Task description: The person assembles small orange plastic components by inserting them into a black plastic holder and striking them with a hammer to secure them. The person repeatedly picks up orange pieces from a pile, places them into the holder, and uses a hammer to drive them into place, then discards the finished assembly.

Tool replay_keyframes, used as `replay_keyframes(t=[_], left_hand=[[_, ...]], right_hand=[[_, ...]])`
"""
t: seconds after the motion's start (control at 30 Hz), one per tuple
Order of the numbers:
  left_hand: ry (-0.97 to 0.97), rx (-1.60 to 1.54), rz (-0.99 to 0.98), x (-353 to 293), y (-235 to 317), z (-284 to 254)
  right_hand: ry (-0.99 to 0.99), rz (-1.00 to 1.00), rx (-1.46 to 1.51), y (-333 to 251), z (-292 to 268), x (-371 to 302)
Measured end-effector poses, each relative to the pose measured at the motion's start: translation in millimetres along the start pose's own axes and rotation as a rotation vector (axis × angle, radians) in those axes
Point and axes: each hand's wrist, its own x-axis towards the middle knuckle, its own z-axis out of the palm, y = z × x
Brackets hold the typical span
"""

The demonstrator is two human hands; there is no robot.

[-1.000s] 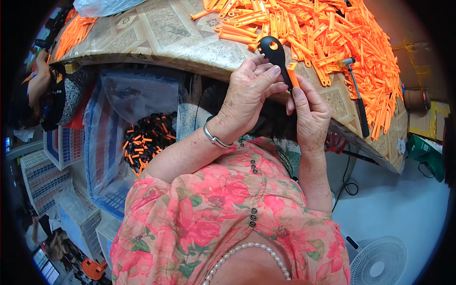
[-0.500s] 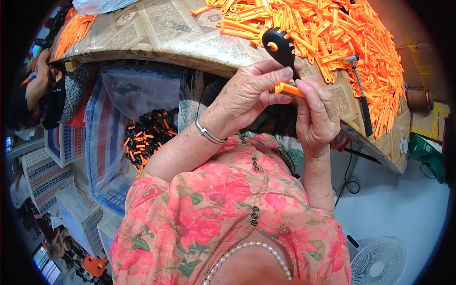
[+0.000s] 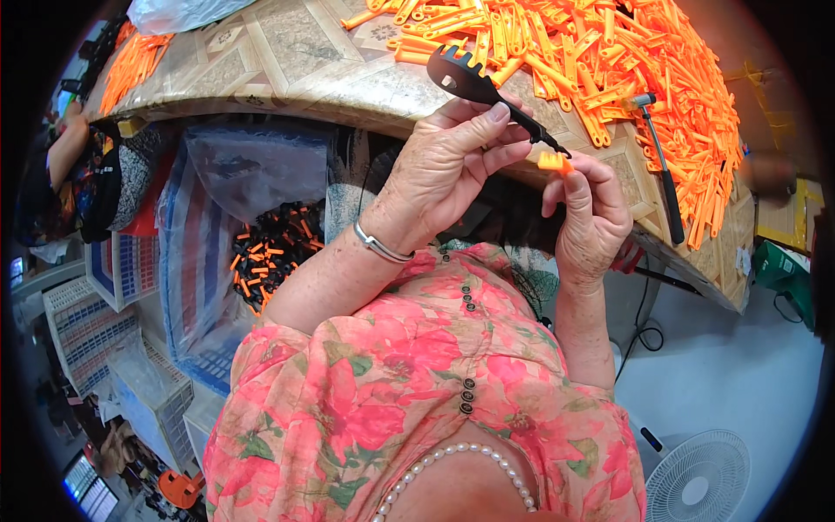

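Head view: the black spoon (image 3: 476, 85), pinched by the left hand (image 3: 457, 152), slants over the near edge of the table (image 3: 300, 78), its narrow end by the orange handle (image 3: 553, 163) pinched in the right hand (image 3: 591, 222); bare surface lies leftward, an orange heap (image 3: 687, 113) beyond.

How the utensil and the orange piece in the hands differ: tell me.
Colour: the utensil is black; the orange piece is bright orange.
Shape: the utensil has a broad, toothed head with a hole; the orange piece shows a small, blocky end.
Hold: the utensil is in the left hand, the orange piece in the right hand.
Shared: both are held up, ends close together.
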Motion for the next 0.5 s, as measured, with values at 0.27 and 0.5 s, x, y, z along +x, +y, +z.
replay_keyframes(t=[0.27, 0.5], left_hand=[[0.050, 0.085, 0.060, -0.3, -3.6, 1.3], [0.039, 0.104, 0.081, -5.5, -3.3, 7.2]], right_hand=[[0.024, 0.003, 0.053, -3.9, 3.2, 6.3], [0.030, 0.121, 0.162, -8.8, 2.9, 8.1]])
